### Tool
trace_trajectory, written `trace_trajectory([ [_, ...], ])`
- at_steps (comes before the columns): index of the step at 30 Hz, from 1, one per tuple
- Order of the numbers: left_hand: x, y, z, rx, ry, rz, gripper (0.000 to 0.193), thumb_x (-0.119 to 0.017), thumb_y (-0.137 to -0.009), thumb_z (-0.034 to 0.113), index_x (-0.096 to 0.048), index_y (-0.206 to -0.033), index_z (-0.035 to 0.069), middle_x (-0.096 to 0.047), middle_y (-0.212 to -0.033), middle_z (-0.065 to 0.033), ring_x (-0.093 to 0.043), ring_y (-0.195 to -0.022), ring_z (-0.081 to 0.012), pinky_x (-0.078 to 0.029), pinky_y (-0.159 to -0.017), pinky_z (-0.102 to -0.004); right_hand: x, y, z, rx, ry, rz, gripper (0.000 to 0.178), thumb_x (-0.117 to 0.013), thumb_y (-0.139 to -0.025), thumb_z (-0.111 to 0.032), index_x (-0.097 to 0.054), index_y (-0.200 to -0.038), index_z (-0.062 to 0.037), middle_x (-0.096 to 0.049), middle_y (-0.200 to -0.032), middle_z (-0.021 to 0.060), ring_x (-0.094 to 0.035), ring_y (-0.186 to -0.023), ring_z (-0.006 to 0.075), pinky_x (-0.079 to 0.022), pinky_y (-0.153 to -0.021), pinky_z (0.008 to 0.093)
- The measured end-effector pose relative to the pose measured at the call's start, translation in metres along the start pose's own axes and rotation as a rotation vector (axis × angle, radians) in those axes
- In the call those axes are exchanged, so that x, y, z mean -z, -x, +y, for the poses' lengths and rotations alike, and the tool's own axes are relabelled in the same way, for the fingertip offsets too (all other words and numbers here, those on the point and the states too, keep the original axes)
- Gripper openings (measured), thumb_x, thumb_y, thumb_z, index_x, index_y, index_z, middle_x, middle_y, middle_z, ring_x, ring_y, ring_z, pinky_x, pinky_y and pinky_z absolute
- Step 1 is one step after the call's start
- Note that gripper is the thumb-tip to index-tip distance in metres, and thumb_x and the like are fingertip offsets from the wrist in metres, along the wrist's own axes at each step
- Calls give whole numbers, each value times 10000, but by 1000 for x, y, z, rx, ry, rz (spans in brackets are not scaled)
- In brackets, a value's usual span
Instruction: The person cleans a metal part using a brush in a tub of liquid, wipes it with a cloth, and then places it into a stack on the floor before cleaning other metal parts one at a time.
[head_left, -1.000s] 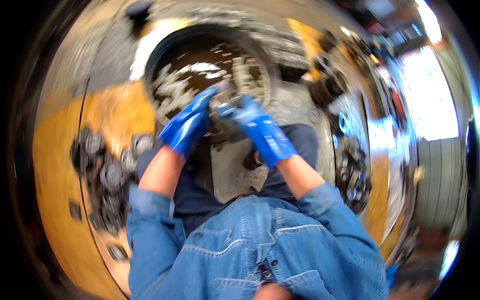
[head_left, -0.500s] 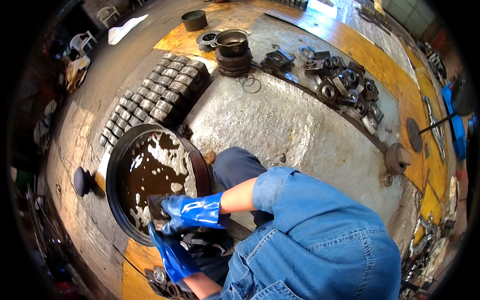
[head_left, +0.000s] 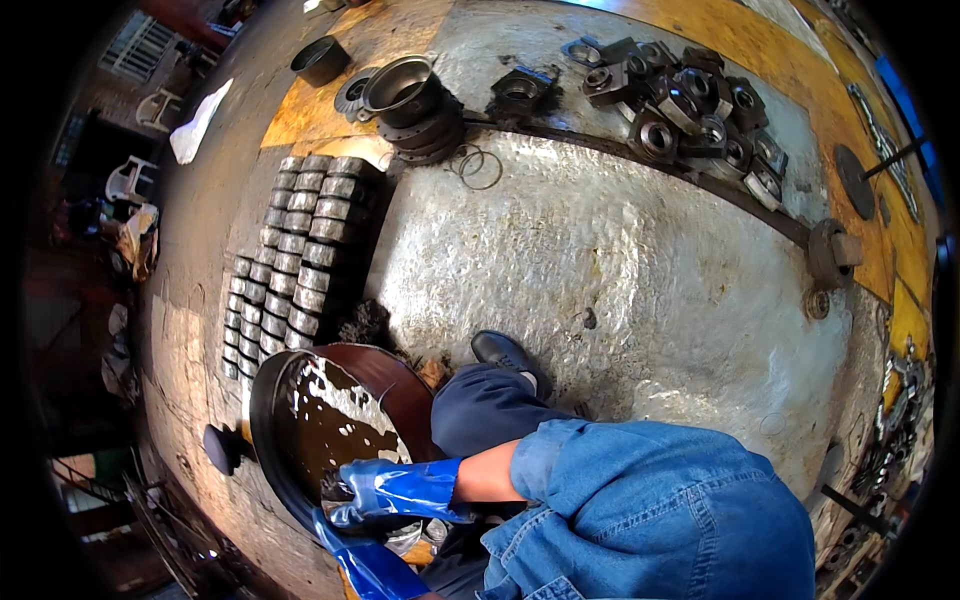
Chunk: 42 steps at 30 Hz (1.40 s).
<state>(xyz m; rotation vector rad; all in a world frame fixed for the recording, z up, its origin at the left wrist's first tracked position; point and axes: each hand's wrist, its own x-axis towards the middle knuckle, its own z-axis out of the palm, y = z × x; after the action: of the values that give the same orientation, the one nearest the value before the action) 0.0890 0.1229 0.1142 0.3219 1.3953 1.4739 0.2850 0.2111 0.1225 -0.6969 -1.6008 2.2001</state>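
Observation:
Both my hands wear long blue rubber gloves over a large round black pan (head_left: 265,400) of dark, foam-flecked liquid. My right hand (head_left: 385,490) is closed on a dark, grimy metal block (head_left: 335,489), which sits low at the pan's near side. Below it, my left hand (head_left: 350,550) has its fingers up against the block's near edge, gripping it from that side. Much of the block is hidden by the gloves, so its full shape does not show.
Stacked rows of metal rings (head_left: 290,250) stand beyond the pan. Farther off are a round metal housing (head_left: 402,90) on a stack, two thin rings (head_left: 480,168) and a heap of bearing blocks (head_left: 690,105). A dark round-headed object (head_left: 220,448) stands left of the pan.
The view has shifted and turned, so the pan appears lower and a shoe now shows. Both gloves stay at the metal block, which sits lower in the picture.

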Motion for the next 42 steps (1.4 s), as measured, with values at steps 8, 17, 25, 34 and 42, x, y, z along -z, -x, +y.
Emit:
trace_trajectory([
  [8, -244, -57, 39, 46, -138, -585, 506, -552, -1061, 493, -671, -1278, 51, -710, -1276, -174, -729, -1013, -293, -600, -878, -430, 190, 35, -76, 69, -909, 176, 561, -612, -1022, -553, -599, -1289, -60, -689, -1262, 234, -712, -1029, 323, -594, -844, 465],
  [17, -323, 4, 38, -161, -587, -399, 365, -615, -1079, 312, -728, -1213, -9, -789, -1055, -174, -772, -866, -242, -613, -767, -339, 381, 244, -96, -335, 1289, 1420, 528, -558, -1019, -563, -713, -1262, -121, -789, -1034, 107, -776, -835, 271, -643, -767, 453],
  [25, -157, 24, 22, -159, -507, -199, 386, -639, -1065, 346, -714, -1273, 30, -801, -1035, -141, -767, -804, -228, -572, -675, -317, 307, 269, 36, -307, 613, 1144, 561, -699, -972, -491, -664, -1404, -136, -752, -1226, 172, -735, -1110, 322, -571, -999, 391],
  [34, 44, 79, -9, -35, -314, 179, 359, -653, -1045, 314, -695, -1273, 41, -783, -1010, -112, -700, -769, -169, -518, -652, -287, 249, 206, 3, 100, 741, 895, 460, -655, -1001, -234, -638, -1337, 80, -768, -944, 134, -707, -793, 165, -571, -753, 317],
  [42, 138, 102, -34, -116, -66, 291, 426, -662, -1038, 377, -646, -1270, 20, -764, -1093, -120, -716, -892, -166, -538, -765, -270, 91, 66, -54, 118, 609, 319, 460, -715, -1009, -201, -628, -1398, 28, -743, -1220, 129, -703, -1068, 184, -556, -960, 318],
])
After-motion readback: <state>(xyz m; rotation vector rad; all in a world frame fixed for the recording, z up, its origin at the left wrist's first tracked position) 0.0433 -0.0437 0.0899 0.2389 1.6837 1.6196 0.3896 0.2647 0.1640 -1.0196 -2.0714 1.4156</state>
